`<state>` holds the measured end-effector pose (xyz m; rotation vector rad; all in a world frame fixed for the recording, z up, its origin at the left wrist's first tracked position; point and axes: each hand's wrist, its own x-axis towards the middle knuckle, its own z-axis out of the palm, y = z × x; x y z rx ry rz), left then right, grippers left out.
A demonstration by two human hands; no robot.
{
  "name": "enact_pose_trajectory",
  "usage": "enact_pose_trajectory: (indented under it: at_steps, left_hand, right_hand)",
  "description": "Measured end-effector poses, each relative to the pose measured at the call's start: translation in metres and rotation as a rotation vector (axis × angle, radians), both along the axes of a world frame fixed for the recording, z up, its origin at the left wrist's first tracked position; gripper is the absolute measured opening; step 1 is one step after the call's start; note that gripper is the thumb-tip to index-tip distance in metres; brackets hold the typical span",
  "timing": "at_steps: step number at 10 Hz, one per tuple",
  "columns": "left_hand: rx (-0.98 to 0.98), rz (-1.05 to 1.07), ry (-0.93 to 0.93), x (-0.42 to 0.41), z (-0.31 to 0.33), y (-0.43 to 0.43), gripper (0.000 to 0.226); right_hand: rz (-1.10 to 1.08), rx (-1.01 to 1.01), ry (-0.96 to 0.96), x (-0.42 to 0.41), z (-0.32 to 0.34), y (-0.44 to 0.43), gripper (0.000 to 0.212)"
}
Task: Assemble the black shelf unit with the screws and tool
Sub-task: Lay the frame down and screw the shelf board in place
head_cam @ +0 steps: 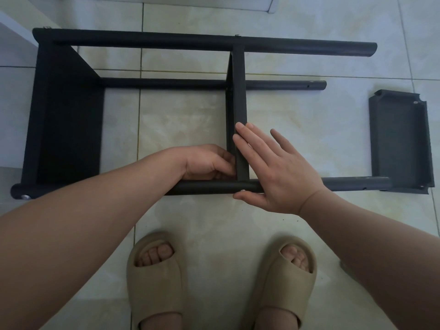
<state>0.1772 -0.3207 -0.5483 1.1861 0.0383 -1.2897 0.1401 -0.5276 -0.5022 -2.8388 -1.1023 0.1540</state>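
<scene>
The black shelf unit (147, 41) lies on its side on the tiled floor, with long round poles running left to right. One shelf panel (69, 120) sits at its left end and a middle shelf panel (238, 91) stands across the poles. My left hand (209, 163) is curled against the left side of the middle panel, just above the near pole (209, 186). My right hand (273, 167) lies flat with fingers spread against the panel's right side, its thumb under the near pole beside a silver screw (243, 191). No tool is visible.
A loose black shelf panel (402, 139) lies on the floor at the right, by the near pole's free end. Another screw head (25, 197) shows at the near left corner. My feet in beige slippers (154, 279) stand just in front of the unit.
</scene>
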Motion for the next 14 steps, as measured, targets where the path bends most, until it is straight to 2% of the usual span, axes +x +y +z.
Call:
enact_pose_trajectory:
  at_steps: [2,3,4,5,6,7,8,9,10,12,13,14]
  left_hand:
    - [-0.005,0.029,0.007,0.001,0.0,0.0,0.032]
    - [-0.009,0.036,0.042,0.002,0.003,-0.002,0.012]
    - [0.062,0.133,0.068,0.004,0.002,-0.004,0.015]
    - [0.393,-0.004,-0.255,0.002,0.008,-0.002,0.013]
    - [0.609,-0.168,-0.549,-0.004,0.022,0.0,0.02]
    - [0.741,-0.262,-0.631,-0.016,0.043,0.007,0.035]
    - [0.768,-0.345,-0.589,-0.031,0.061,0.018,0.042]
    - [0.793,-0.401,-0.577,-0.035,0.084,0.021,0.037]
    - [0.858,-0.479,-0.675,-0.031,0.114,0.016,0.025]
    - [1.031,-0.396,-0.932,-0.018,0.18,0.006,0.012]
    - [1.075,-0.287,-0.997,-0.011,0.212,0.003,0.015]
    - [1.13,-0.221,-1.037,-0.014,0.237,0.0,0.009]
  right_hand:
    - [0.001,-0.002,0.009,0.0,0.002,0.0,0.097]
    - [0.004,0.003,0.014,0.001,0.001,-0.001,0.097]
    - [0.004,0.023,0.021,0.0,-0.001,-0.002,0.097]
    - [0.004,0.034,0.046,0.002,0.0,-0.001,0.097]
    - [-0.01,0.011,0.136,0.0,0.007,0.001,0.098]
    - [-0.037,-0.011,0.265,0.0,0.016,0.001,0.101]
    - [-0.103,-0.058,0.438,-0.001,0.028,0.004,0.101]
    - [-0.15,-0.134,0.499,-0.003,0.046,0.004,0.095]
    - [-0.211,-0.19,0.512,-0.001,0.072,-0.005,0.088]
    - [-0.266,-0.269,0.309,-0.005,0.131,-0.019,0.082]
    - [-0.328,-0.273,0.214,-0.013,0.159,-0.02,0.083]
    - [-0.395,-0.202,0.205,-0.024,0.184,-0.018,0.081]
